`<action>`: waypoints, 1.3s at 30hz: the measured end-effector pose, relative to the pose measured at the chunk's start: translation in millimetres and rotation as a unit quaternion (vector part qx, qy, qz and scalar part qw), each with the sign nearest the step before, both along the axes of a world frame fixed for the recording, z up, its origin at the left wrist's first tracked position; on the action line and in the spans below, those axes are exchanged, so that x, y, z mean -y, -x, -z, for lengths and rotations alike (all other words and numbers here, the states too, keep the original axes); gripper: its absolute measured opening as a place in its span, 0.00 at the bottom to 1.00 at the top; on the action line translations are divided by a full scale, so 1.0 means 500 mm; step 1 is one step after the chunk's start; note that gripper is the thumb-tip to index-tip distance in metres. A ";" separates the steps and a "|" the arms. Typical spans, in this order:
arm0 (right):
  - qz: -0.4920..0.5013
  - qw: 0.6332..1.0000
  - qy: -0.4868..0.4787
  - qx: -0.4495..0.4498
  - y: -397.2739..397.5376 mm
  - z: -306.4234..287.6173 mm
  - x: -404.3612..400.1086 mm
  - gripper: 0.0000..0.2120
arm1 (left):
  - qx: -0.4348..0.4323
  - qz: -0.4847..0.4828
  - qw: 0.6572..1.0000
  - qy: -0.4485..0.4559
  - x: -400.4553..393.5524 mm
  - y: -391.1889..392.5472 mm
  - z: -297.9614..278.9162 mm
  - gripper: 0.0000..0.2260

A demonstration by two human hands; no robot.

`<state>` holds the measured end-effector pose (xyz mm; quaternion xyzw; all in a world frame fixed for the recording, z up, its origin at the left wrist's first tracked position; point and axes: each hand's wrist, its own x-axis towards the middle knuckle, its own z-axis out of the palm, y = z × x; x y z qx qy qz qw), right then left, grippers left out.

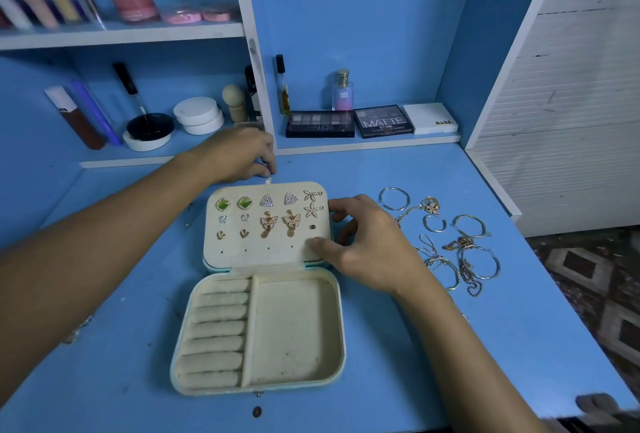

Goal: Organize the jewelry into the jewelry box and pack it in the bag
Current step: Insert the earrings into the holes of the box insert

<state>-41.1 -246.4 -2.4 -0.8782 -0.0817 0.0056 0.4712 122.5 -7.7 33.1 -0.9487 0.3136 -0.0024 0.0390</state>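
Note:
An open cream jewelry box (298,328) lies on the blue desk, with ring rolls at left and a bare compartment at right. Its lid panel (266,252) holds several earring pairs (268,221): green, triangle, starfish, butterfly and heart shapes. My right hand (367,245) holds the lid panel's right edge, thumb on its face. My left hand (242,155) reaches past the far edge of the lid, its fingers curled over a small white tab (267,180) there. A heap of loose bangles and chains (450,242) lies to the right of the box.
The blue desk (519,346) is backed by shelves with eyeshadow palettes (349,122), a perfume bottle (343,91), white compacts (199,115) and brushes. A white slatted panel (571,103) stands at right. A patterned floor shows beyond the desk's right edge.

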 end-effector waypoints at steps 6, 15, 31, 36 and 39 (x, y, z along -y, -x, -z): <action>-0.002 1.000 0.003 0.004 0.000 0.000 0.000 0.22 | -0.007 -0.013 1.000 0.028 -0.007 0.000 0.001 0.03; -0.003 1.000 0.000 0.005 -0.001 0.001 0.000 0.22 | -0.036 -0.034 0.993 0.105 -0.017 0.004 0.010 0.01; -0.038 0.998 -0.018 0.035 0.022 -0.018 -0.001 0.21 | -0.055 -0.132 0.967 0.213 -0.037 0.070 -0.059 0.08; -0.035 0.996 -0.008 0.082 0.045 -0.012 0.001 0.22 | -0.075 -0.138 0.954 0.256 -0.043 0.087 -0.079 0.07; -0.027 0.992 -0.013 0.126 0.061 -0.002 0.000 0.22 | -0.086 -0.139 0.946 0.280 -0.043 0.099 -0.085 0.08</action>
